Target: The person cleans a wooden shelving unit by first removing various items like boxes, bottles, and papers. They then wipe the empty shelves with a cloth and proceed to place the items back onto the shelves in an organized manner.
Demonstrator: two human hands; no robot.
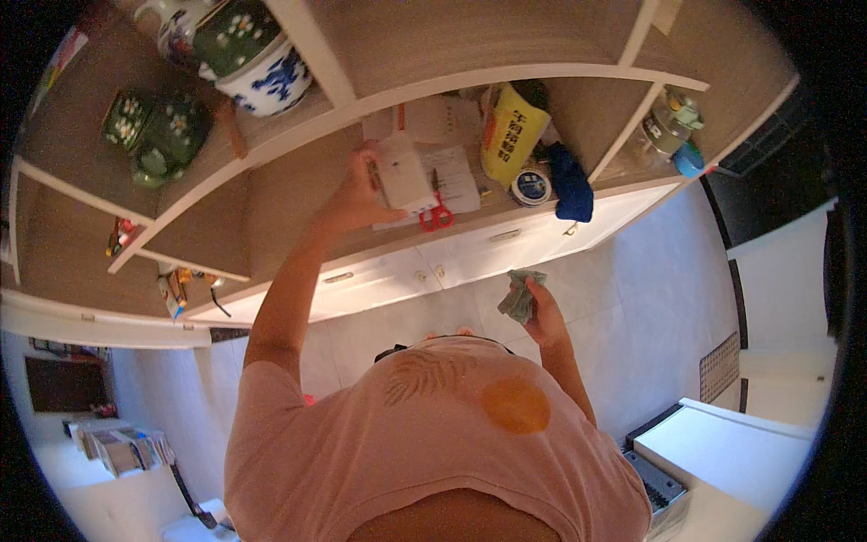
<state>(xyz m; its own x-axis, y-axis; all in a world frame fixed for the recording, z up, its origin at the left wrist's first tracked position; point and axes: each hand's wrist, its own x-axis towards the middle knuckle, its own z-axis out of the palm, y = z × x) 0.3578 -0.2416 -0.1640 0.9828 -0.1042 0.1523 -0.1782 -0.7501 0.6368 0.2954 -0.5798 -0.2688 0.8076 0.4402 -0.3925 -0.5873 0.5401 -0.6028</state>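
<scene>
My left hand point(359, 194) reaches up to the shelf counter and grips a small white box point(403, 173), lifted just over some white papers point(452, 172). Red-handled scissors point(437, 215) lie right beside the box on the papers. My right hand point(545, 312) hangs lower, near my chest, closed on a crumpled grey-green cloth point(519, 295).
A white-framed shelf unit point(470, 81) holds a yellow bag point(511, 134), a round tin point(531, 187), a blue cloth point(571, 185), jars point(670, 126), green floral pots point(158, 126) and a blue-and-white pot point(269, 77). White drawers point(433, 266) sit below; a white table point(731, 443) stands at right.
</scene>
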